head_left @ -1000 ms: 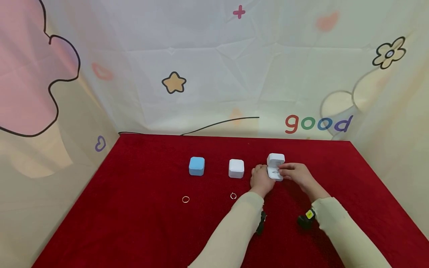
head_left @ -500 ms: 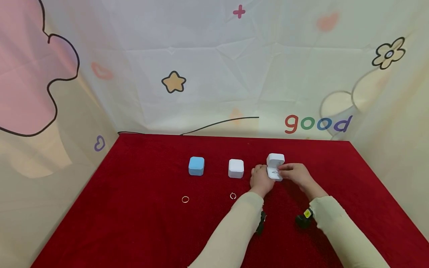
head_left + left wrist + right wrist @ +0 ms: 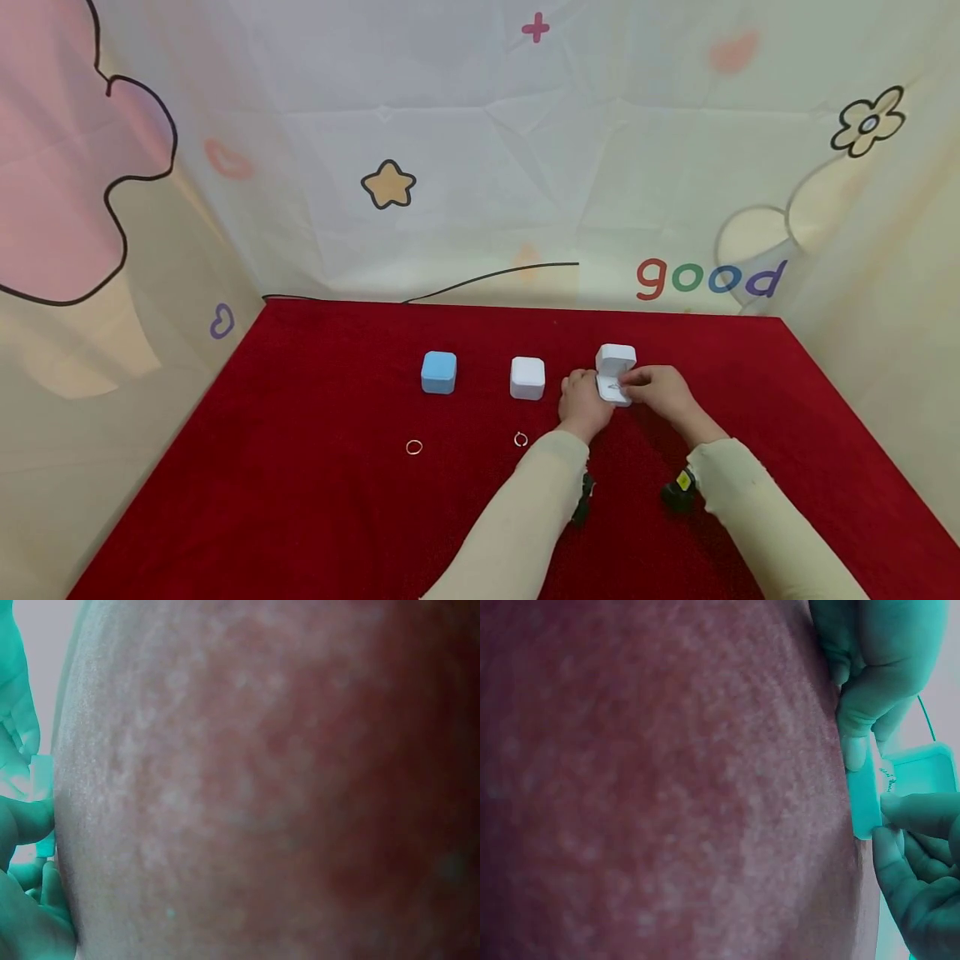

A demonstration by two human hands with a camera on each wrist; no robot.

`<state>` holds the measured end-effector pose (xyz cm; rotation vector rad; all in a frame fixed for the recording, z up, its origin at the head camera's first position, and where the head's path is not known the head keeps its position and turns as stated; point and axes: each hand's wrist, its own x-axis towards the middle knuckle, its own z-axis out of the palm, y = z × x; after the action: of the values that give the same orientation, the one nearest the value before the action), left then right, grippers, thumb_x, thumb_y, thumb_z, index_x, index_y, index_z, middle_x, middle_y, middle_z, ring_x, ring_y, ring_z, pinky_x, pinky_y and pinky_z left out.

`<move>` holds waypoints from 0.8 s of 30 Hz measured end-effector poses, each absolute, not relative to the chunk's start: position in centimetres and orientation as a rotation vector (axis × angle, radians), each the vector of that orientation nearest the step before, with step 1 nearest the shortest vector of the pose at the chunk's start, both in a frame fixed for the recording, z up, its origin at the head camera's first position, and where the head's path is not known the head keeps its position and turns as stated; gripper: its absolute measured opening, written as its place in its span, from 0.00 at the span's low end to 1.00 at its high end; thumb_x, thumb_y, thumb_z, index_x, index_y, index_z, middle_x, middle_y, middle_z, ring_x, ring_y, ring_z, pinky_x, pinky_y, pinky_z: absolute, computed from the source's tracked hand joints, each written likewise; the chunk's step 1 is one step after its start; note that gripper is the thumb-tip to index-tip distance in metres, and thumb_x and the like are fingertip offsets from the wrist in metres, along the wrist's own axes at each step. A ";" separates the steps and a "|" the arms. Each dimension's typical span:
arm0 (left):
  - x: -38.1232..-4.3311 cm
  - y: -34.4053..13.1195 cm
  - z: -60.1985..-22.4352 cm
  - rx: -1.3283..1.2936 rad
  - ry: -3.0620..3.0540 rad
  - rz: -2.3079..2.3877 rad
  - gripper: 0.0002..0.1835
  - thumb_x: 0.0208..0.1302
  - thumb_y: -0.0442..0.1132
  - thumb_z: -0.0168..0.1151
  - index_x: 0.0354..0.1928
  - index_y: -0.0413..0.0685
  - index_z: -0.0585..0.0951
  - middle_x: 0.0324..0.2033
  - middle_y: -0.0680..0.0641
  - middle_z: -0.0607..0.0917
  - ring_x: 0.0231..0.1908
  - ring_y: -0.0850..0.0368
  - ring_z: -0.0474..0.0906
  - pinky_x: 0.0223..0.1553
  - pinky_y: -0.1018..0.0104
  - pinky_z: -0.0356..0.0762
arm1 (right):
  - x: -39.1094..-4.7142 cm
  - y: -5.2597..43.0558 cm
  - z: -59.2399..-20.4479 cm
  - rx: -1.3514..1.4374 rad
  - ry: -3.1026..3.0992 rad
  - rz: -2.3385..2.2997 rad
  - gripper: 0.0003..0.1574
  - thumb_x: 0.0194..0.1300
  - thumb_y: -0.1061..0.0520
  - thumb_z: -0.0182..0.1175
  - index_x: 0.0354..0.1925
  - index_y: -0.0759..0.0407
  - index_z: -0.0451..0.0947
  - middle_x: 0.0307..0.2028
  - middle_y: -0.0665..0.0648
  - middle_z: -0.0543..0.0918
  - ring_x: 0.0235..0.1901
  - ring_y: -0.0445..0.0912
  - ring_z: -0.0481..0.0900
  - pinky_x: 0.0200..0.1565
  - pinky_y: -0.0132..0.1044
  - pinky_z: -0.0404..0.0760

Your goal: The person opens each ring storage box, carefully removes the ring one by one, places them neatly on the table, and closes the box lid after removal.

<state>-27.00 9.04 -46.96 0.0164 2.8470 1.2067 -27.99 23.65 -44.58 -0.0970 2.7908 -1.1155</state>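
A white ring box [image 3: 617, 358] stands with its lid raised at the right of the red cloth. My left hand [image 3: 585, 404] grips its left side, the thumb near its front. A small ring [image 3: 612, 387] with a sparkling top sits in the box's insert. My right hand [image 3: 663, 393] reaches in from the right, thumb and index fingertips beside the ring. In the right wrist view the box [image 3: 865, 799] lies between both hands, the ring [image 3: 887, 778] just above my right index fingertip; whether these fingers pinch anything is unclear. The left wrist view shows only a sliver of the box [image 3: 43, 776].
A blue box [image 3: 438, 372] and another white box [image 3: 527, 378] stand closed, left of my hands. In front of them lie a gold-coloured ring [image 3: 414, 447] and a silvery ring [image 3: 521, 439] with a gap. A printed curtain [image 3: 480, 183] rises behind the cloth.
My right fingertips have shifted slightly left, further into the box. My left hand keeps its grip on the box, and the other boxes and rings stay in place.
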 end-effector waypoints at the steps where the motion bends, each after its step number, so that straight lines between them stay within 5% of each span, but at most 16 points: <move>1: -27.0 9.0 -46.8 0.016 2.847 1.211 0.23 0.66 0.44 0.69 0.61 0.45 0.81 0.61 0.47 0.80 0.57 0.52 0.74 0.57 0.62 0.80 | -28.1 23.6 -44.6 -0.098 2.805 -1.105 0.19 0.67 0.61 0.65 0.53 0.73 0.83 0.53 0.75 0.84 0.46 0.57 0.79 0.40 0.32 0.80; 9: -29.7 10.0 -51.3 0.090 2.966 1.229 0.22 0.62 0.45 0.72 0.56 0.47 0.83 0.56 0.48 0.82 0.51 0.53 0.76 0.48 0.62 0.82 | -28.2 23.5 -45.0 -0.141 2.888 -1.056 0.16 0.67 0.62 0.65 0.49 0.73 0.85 0.47 0.73 0.87 0.43 0.56 0.82 0.41 0.36 0.85; 15: -27.4 8.8 -46.9 0.054 2.861 1.240 0.24 0.63 0.43 0.72 0.60 0.43 0.82 0.58 0.46 0.82 0.56 0.52 0.76 0.55 0.62 0.81 | -28.3 23.4 -45.0 -0.195 2.929 -1.042 0.14 0.67 0.63 0.65 0.47 0.73 0.86 0.44 0.72 0.89 0.41 0.56 0.84 0.38 0.34 0.84; 24: -27.3 8.8 -47.3 0.050 2.872 1.244 0.24 0.62 0.42 0.73 0.59 0.43 0.82 0.58 0.46 0.82 0.55 0.51 0.76 0.54 0.62 0.82 | -28.0 23.1 -45.4 -0.262 2.980 -0.985 0.12 0.67 0.64 0.65 0.44 0.73 0.87 0.41 0.71 0.90 0.37 0.53 0.84 0.35 0.31 0.82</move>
<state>-27.30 8.80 -47.28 0.0500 2.8723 1.2441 -28.02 23.09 -45.35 -0.2621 2.9798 -0.9845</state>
